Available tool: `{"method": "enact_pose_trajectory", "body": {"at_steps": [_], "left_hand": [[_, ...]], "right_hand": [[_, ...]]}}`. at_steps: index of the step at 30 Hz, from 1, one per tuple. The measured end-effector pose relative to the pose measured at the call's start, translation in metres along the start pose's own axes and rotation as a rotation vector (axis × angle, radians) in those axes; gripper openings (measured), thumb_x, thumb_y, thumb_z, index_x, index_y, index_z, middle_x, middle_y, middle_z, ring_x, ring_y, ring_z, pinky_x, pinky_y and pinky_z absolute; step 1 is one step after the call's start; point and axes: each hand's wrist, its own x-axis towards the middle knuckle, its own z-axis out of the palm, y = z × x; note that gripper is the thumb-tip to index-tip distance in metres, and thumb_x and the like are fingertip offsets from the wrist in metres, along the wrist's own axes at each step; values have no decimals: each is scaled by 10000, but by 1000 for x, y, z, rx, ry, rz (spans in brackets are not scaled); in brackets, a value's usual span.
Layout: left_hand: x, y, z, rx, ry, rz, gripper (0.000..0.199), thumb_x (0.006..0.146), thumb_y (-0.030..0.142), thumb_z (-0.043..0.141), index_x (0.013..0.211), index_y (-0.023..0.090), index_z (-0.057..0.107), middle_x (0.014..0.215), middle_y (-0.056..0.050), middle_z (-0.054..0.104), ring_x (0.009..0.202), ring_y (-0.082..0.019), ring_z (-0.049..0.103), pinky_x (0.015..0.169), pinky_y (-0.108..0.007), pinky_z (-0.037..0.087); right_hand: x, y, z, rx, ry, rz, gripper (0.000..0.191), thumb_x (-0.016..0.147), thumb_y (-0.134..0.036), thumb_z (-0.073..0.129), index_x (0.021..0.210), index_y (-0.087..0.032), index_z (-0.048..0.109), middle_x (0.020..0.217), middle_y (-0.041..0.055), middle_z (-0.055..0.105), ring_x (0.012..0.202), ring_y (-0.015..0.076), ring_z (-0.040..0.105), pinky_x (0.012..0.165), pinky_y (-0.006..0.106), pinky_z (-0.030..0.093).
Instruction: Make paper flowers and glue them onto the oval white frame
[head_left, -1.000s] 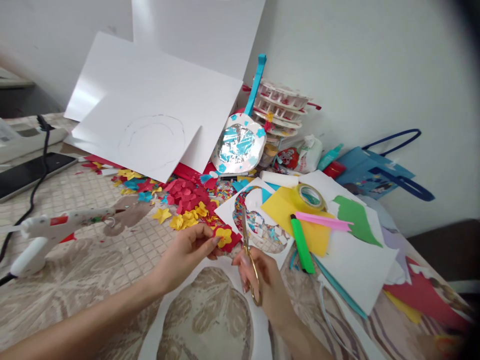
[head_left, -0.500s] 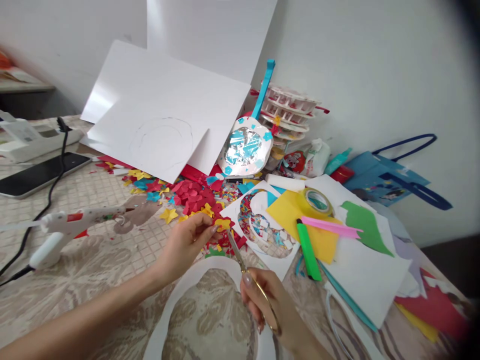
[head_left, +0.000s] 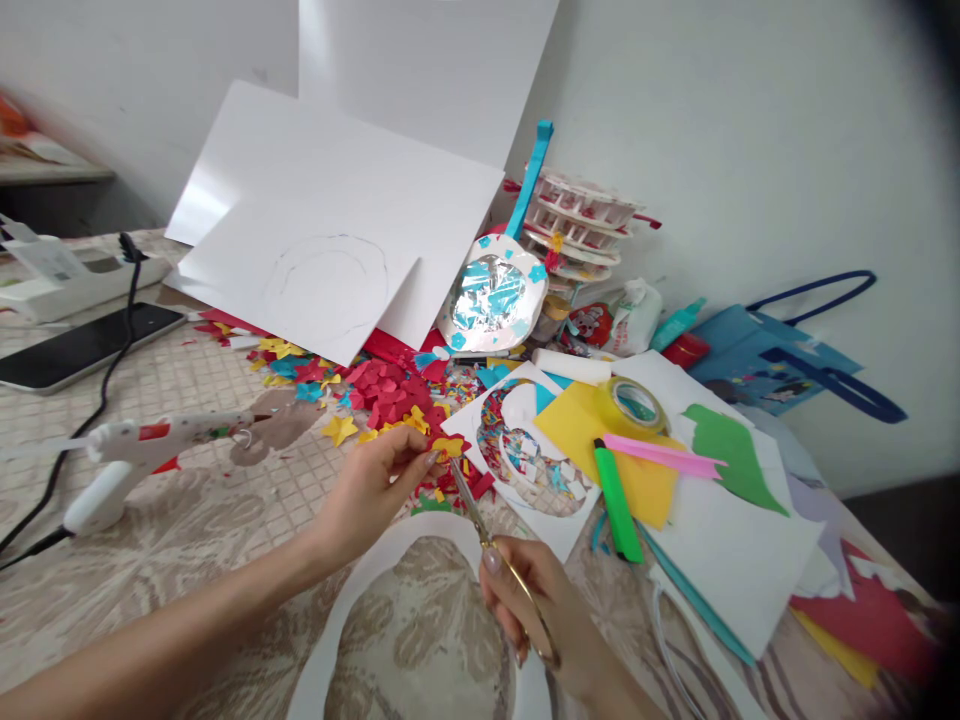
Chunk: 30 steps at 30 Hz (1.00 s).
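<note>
My left hand [head_left: 379, 490] pinches a small yellow paper cutout [head_left: 448, 447] between thumb and fingertips, over the heap of coloured paper bits. In my right hand [head_left: 532, 610] is a pair of scissors [head_left: 474, 508] with gold handles; its blades point away from me and their tips meet the yellow cutout's lower edge. The blades look close together. Beneath both hands lies a wavy white paper ring [head_left: 341, 610], partly covered by my right hand. Red paper petals [head_left: 390, 392] and yellow paper stars [head_left: 340, 430] are piled just past my left hand.
To the left lie a hot glue gun [head_left: 142, 450], its cord and a phone [head_left: 82, 345]. White sheets [head_left: 330, 230] lean at the back beside a decorated white disc [head_left: 495, 330]. At right are a tape roll [head_left: 634, 402], a green marker [head_left: 617, 500] and a blue bag [head_left: 780, 350].
Both hands keep nearly the same pose, with the scissor tips still at the yellow cutout. The whole view has shifted very slightly.
</note>
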Motion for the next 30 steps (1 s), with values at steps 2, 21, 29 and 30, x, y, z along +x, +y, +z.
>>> {"method": "enact_pose_trajectory", "body": {"at_steps": [2, 21, 29, 30], "left_hand": [[0, 1, 0, -1, -2, 3, 103, 874, 277, 503, 816, 194, 484, 751, -8, 623, 757, -180, 676, 685, -303, 546], [-1, 8, 1, 64, 24, 24, 90, 858, 256, 526, 807, 182, 511, 722, -7, 641, 726, -163, 671, 630, -243, 523], [-2, 11, 1, 67, 36, 20, 83, 850, 248, 532, 801, 182, 518, 707, -5, 643, 709, -162, 664, 611, -238, 509], [-2, 11, 1, 71, 38, 22, 84, 849, 246, 532, 799, 181, 516, 702, -4, 641, 707, -161, 664, 608, -235, 506]], "right_hand": [[0, 0, 0, -7, 3, 12, 601, 702, -776, 444, 612, -182, 445, 334, -95, 363, 272, 37, 293, 300, 147, 261], [2, 2, 2, -72, 24, 12, 557, 738, -731, 461, 608, -191, 420, 342, -103, 351, 274, 37, 275, 307, 156, 219], [2, 2, 2, -73, 37, 7, 542, 748, -712, 472, 610, -191, 415, 347, -103, 350, 283, 37, 279, 313, 157, 213], [2, 2, 3, -71, 40, 10, 542, 744, -713, 477, 607, -193, 413, 344, -103, 346, 282, 38, 275, 310, 158, 209]]}}
